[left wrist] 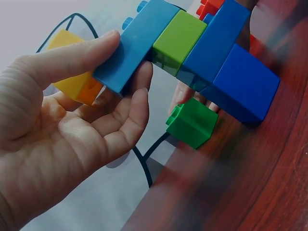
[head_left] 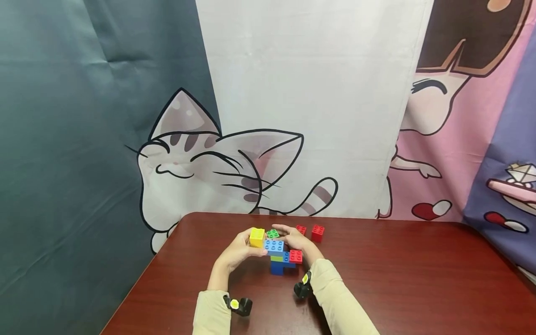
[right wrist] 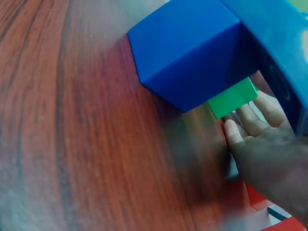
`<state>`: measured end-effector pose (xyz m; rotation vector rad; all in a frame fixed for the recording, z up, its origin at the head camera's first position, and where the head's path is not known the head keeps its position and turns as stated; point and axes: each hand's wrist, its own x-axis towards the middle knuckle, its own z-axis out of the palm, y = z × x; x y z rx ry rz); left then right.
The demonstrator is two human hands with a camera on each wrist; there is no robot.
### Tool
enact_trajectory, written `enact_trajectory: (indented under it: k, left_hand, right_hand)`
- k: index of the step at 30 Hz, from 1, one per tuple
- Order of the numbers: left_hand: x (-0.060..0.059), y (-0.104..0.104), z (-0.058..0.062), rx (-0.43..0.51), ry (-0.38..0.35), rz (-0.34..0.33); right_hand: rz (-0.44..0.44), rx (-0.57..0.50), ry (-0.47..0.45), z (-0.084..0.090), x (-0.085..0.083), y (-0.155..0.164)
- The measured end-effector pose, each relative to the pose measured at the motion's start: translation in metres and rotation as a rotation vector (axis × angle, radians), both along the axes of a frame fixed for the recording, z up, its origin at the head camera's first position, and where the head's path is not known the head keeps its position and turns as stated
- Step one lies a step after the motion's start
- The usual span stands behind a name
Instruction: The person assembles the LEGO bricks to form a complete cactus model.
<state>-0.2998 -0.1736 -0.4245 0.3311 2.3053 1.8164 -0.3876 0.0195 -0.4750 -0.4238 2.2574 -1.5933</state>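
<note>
My left hand pinches the end of a light-blue brick between thumb and fingers. That brick tops a stack: a lime brick lies beneath it, then a long blue brick and a blue base brick at the table surface. A yellow brick sits on the light-blue brick's left end, and a red brick on the right of the long blue one. Behind the stack, my right hand holds a green brick with its fingertips; the stack partly hides this grip.
Two loose red bricks, one at the back right and another partly behind the right hand, lie on the brown table. A printed cloth hangs behind the table's far edge. Each wrist wears a small black camera.
</note>
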Motion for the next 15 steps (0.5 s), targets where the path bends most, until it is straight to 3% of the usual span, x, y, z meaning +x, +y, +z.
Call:
enact_trajectory:
  k: [7,15]
  left_hand:
    - [-0.0001,0.0013,0.0002,-0.007,-0.003,0.0]
    - [-0.0002,0.0012,0.0,-0.006,0.006,0.003]
  right_hand:
    - [-0.1,0.064,0.034,-0.0019,0.0023,-0.002]
    - [-0.128,0.063,0.016,-0.0044,0.0022,-0.0026]
